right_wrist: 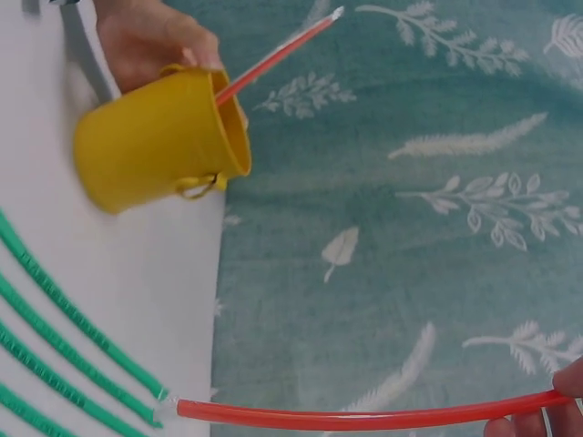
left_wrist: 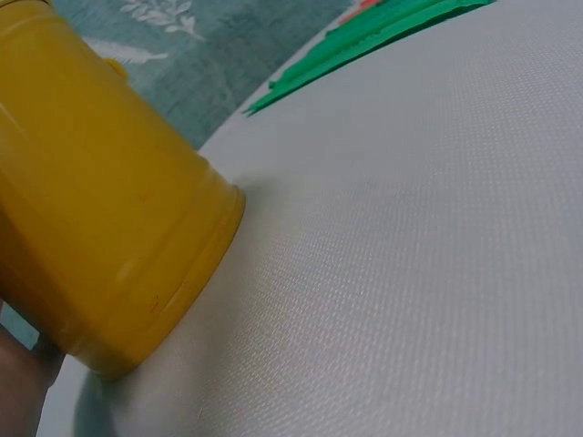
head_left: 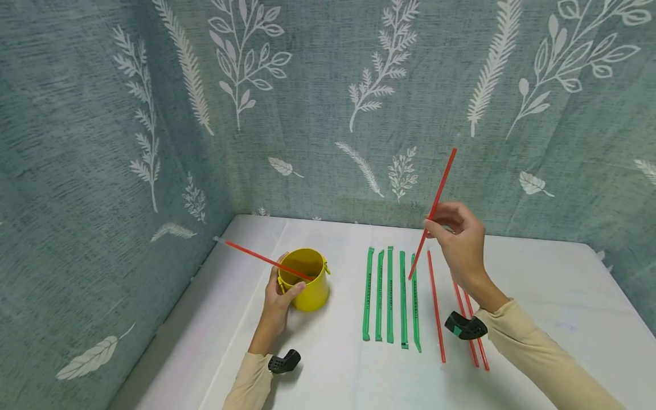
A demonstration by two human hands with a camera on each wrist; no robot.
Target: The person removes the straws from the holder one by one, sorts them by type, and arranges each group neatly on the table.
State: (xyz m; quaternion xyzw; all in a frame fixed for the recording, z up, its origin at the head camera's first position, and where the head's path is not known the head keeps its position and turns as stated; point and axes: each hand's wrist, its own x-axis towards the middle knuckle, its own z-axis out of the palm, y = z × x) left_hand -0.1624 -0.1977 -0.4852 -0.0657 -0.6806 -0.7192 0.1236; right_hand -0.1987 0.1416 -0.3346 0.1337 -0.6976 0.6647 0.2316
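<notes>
My left hand [head_left: 277, 304] grips a small yellow bucket [head_left: 312, 299] by its side, with the thumb at the rim. Out of the bucket's mouth leans a red straw in a clear wrapper [head_left: 251, 252], slanting to the left. Up above the table, my right hand [head_left: 463, 245] pinches another red straw [head_left: 445, 177] between thumb and fingers, its upper end tilted right. In the right wrist view, this held straw [right_wrist: 364, 420] stretches across the bottom. The bucket's base [left_wrist: 173, 309] sits low at the white cloth in the left wrist view.
Several slim green packets with dark print [head_left: 390, 296] lie side by side mid-table. To their right are three red straws [head_left: 437, 307], two of them partly hidden by my right arm. A leaf-patterned curtain [head_left: 318, 114] hangs behind the white table [head_left: 328, 364] and along its left.
</notes>
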